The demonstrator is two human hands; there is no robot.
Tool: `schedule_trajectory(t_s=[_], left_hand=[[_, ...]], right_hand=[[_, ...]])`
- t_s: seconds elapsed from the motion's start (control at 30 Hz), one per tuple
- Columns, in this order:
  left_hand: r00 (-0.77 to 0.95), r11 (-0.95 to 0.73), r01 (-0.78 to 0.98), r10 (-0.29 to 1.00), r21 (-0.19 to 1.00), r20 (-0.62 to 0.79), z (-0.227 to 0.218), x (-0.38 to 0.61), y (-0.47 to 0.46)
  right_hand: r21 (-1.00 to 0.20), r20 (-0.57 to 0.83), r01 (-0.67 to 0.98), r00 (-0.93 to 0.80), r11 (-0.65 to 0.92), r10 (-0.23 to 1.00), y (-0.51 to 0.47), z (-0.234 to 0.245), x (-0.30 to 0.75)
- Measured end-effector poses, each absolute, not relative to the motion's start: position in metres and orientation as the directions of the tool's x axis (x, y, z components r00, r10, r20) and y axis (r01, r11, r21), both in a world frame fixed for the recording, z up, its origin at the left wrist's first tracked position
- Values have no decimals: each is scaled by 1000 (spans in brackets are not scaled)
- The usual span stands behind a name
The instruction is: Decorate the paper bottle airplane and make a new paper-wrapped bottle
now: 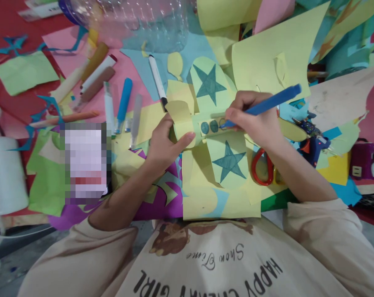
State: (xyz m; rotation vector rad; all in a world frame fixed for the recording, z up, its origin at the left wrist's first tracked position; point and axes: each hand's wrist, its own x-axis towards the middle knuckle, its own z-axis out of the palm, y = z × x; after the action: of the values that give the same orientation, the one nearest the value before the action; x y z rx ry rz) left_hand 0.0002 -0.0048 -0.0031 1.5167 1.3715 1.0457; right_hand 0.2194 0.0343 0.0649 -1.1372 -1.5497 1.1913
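A pale yellow-green paper cutout (199, 117) lies in front of me, with a blue-green star (209, 83) on its upper flap and another star (229, 161) on its lower flap. My left hand (165, 142) pinches its left end, thumb on top and fingers partly hidden behind. Closed around a blue marker (272, 100), my right hand (255, 119) rests at the cutout's right side. The marker's tip touches a small strip in the middle, by an outlined circle. Two filled circles (209, 127) sit just left of it.
Loose markers (124, 99) lie at the left beside a pixelated phone-like rectangle (84, 161). Red-handled scissors (262, 167) and a glue gun (313, 142) are under or near my right forearm. A clear plastic bottle (137, 20) lies at the back among paper scraps.
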Motion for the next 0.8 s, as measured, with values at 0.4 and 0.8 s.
schedule_trajectory(t_s=[0.4,0.8], left_hand=[[47,-71,295,997,953,60,3,-6,1],[54,-183,432,983,883,177,-5,-6,-1]], right_hand=[[-978,208,-30,-192,206,959,33,73,228],[-879,261,370,-153,300,953,26,56,217]])
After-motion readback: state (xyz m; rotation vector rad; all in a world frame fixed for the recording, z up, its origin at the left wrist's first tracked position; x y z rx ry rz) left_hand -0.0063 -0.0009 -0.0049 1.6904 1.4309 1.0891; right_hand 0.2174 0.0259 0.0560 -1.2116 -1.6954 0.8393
